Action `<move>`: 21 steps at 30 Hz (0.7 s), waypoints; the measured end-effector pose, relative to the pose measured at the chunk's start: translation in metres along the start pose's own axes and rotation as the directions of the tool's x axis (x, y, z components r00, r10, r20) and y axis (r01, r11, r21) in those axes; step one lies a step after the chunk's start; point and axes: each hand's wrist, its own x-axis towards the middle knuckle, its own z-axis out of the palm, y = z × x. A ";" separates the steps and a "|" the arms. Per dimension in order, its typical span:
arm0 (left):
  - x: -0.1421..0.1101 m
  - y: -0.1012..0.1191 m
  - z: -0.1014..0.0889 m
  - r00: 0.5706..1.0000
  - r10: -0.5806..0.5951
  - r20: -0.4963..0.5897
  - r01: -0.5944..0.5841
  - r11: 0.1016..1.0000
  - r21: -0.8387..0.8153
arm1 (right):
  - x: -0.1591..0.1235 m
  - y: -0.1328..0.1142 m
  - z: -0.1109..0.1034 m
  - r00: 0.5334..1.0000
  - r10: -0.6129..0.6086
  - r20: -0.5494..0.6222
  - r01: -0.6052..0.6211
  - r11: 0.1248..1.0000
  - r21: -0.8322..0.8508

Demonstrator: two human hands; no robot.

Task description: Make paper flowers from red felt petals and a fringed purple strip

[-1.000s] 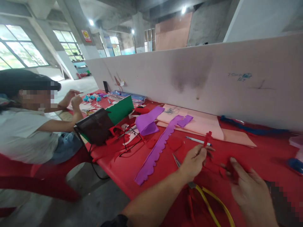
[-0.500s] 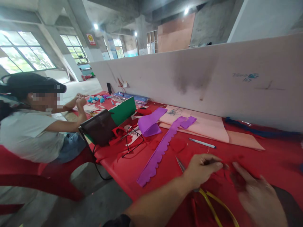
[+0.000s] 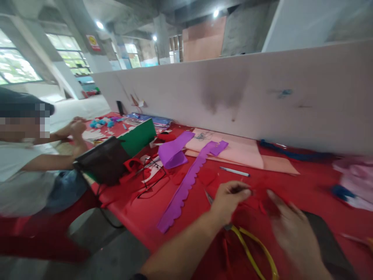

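My left hand [image 3: 231, 198] pinches a thin red felt piece [image 3: 262, 206] between thumb and fingers. My right hand [image 3: 294, 229], smeared by motion, has its fingers on the same red felt from the other side. The felt's outline blends into the red tabletop. Scissors with yellow handles [image 3: 253, 252] lie beneath my left wrist, which hides their middle; the blade tip shows to its left. A purple felt strip with a scalloped edge [image 3: 186, 186] lies left of my left hand. Beyond my hands rests a white pen with a dark end [image 3: 234, 171].
Folded pink felt [image 3: 230, 146] lies along the white partition [image 3: 175, 89]. Eyeglasses [image 3: 150, 181], a dark bag [image 3: 101, 161] and a green board [image 3: 138, 136] stand leftward. A co-worker [image 3: 29, 167] sits at far left. Pink cloth [image 3: 358, 177] lies at right.
The view has swung to the right, so the table's contents appear farther left and pink cloth shows at the right edge. Both hands remain close together at the red felt.
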 end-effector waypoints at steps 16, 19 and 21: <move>0.000 -0.006 -0.007 0.996 -0.075 0.052 0.074 0.997 0.028 | -0.011 -0.022 0.029 0.915 0.395 0.086 -0.326 0.595 0.735; -0.002 -0.005 -0.005 0.994 -0.063 0.094 0.055 0.995 0.084 | -0.011 -0.021 0.029 0.913 0.397 0.097 -0.335 0.588 0.736; -0.003 -0.004 -0.004 0.993 -0.037 0.116 0.023 0.993 0.116 | -0.011 -0.022 0.029 0.914 0.394 0.098 -0.328 0.575 0.749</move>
